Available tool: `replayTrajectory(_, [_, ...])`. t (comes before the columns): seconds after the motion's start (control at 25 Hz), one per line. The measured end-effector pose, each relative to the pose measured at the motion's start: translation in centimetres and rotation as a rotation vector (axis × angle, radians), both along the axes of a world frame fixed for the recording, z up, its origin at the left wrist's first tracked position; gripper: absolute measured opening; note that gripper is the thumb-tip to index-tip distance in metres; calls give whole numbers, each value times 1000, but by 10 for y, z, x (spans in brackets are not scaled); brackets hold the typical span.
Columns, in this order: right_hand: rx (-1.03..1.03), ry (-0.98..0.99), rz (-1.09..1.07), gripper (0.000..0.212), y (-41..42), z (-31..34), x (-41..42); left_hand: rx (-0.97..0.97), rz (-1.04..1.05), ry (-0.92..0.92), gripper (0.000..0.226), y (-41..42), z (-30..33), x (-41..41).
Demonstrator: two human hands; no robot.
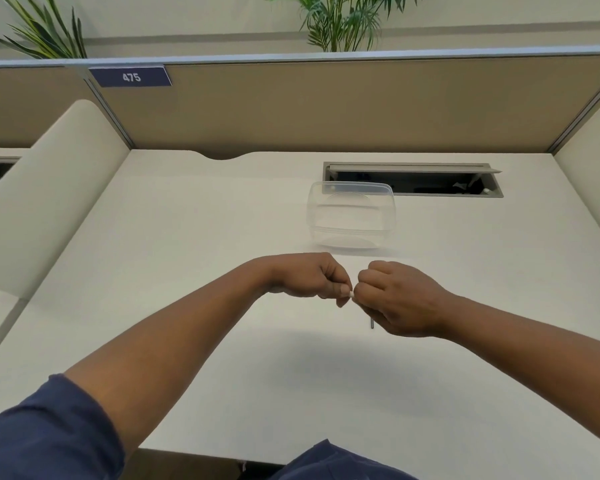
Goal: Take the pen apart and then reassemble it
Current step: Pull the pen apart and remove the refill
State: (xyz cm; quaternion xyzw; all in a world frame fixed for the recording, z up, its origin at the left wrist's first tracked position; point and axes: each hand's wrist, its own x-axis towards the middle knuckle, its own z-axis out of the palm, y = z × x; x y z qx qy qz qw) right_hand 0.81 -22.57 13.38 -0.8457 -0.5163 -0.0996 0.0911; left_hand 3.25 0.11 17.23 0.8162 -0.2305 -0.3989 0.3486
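Note:
Both hands meet above the middle of the white desk (pixel 194 258). My left hand (pixel 312 277) is curled and pinches a small white pen part (pixel 351 294) between thumb and fingers. My right hand (pixel 399 299) is curled round the pen, most of which is hidden inside the fist. A thin dark end of the pen (pixel 372 323) sticks out below the right hand. The two hands touch at the white part.
A clear plastic container (pixel 351 216) stands just beyond the hands. Behind it, an open cable slot (pixel 413 180) is cut into the desk. Tan partition walls enclose the desk at the back and both sides.

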Motion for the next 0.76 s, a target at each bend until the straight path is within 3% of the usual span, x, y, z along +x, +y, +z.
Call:
replayTrajectory(0.08, [51, 91, -119, 24, -3, -1, 2, 14, 50, -127, 24, -1, -4, -2])
replayTrajectory(0.12, [159, 303, -240, 26, -2, -1, -1, 37, 68, -245, 23, -3, -6, -4])
replayTrajectory(0.24, [613, 1202, -521, 33, 7, 0, -9, 76, 69, -609, 21, -5, -12, -12])
replayTrajectory(0.28, [706, 1434, -568, 34, 9, 1, -10, 65, 58, -700, 20, -5, -14, -14])
replayTrajectory(0.36, [781, 1716, -592, 33, 9, 6, -10, 35, 35, -835, 20, -4, -17, -16])
replayTrajectory(0.44, [770, 1782, -578, 31, 8, 9, -9, 4, 21, -925, 17, -2, -19, -16])
replayTrajectory(0.76, [697, 1642, -518, 33, 10, 12, -15, 2, -24, -1033, 17, 3, -16, -21])
